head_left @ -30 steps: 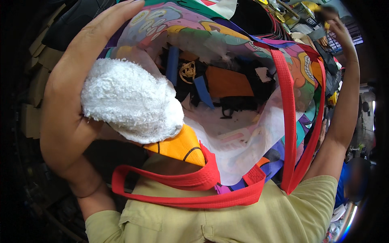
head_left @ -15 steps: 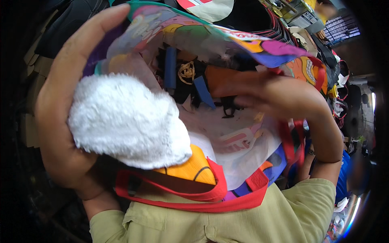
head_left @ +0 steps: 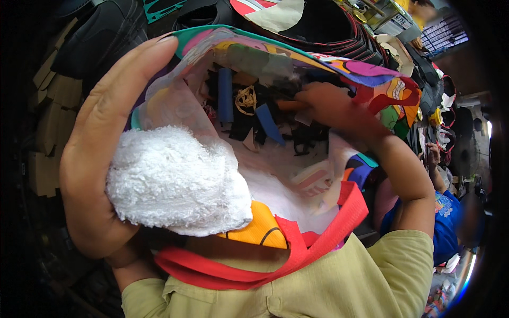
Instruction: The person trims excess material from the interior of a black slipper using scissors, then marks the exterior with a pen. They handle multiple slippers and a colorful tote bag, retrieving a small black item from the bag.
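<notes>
A colourful cartoon-printed tote bag (head_left: 366, 69) with a pale lining gapes in front of me, its red strap (head_left: 228, 273) looped across my lap. My left hand (head_left: 98, 159) is curled round the bag's left side, a fingertip on the teal rim. A fluffy white cloth (head_left: 172, 183) lies against that palm and hides the thumb. Inside the bag, my right hand (head_left: 331, 108) is closed at an orange-brown piece (head_left: 290, 105), its fingers partly blurred. Near it lie a blue roll (head_left: 225, 95), a flat blue strip (head_left: 270, 125), a bundle of tan bands (head_left: 245, 100) and dark scraps.
Black moulded pieces (head_left: 98, 40) and a stack of dark, red-edged sheets (head_left: 339, 32) stand beyond the bag. Cardboard boxes (head_left: 45, 172) are piled at the left. A person in a blue shirt (head_left: 445, 228) is close by on the right.
My right hand has moved deeper into the bag and onto the orange-brown piece. The far rim and my left hand sit lower in view. The red strap has shifted up at its right end.
</notes>
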`<state>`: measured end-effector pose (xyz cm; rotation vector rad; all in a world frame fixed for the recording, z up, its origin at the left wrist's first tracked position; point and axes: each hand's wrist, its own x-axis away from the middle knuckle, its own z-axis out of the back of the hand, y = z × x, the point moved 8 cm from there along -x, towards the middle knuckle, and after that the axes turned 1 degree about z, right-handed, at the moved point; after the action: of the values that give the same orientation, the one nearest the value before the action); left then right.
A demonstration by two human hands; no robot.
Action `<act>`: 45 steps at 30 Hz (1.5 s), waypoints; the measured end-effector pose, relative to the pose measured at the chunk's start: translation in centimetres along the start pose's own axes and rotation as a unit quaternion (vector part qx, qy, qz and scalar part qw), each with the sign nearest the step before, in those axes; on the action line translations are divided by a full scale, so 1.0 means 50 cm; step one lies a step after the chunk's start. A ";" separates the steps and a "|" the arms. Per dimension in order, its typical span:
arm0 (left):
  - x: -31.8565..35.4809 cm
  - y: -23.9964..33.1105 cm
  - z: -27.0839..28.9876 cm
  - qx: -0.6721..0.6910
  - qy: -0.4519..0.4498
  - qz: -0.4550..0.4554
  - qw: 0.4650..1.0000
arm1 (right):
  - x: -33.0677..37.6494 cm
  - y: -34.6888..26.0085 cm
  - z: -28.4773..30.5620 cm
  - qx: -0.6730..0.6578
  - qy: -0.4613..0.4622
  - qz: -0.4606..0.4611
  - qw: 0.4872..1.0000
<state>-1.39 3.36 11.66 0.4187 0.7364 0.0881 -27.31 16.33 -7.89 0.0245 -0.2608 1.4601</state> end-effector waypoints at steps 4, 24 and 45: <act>0.015 -0.001 -0.008 -0.043 -0.004 0.020 0.999 | 0.060 0.092 0.055 -0.254 0.037 -0.181 0.949; -0.010 0.017 -0.011 -0.027 -0.041 0.015 0.999 | 0.173 0.089 0.253 0.003 0.251 -0.116 0.961; -0.038 0.012 -0.033 0.036 -0.032 0.036 0.998 | 0.280 0.003 0.284 -0.500 -0.029 0.012 0.865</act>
<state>-3.87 4.07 12.01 0.5155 0.6630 0.1154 -28.52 27.58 8.52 -0.7815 -1.0447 1.2004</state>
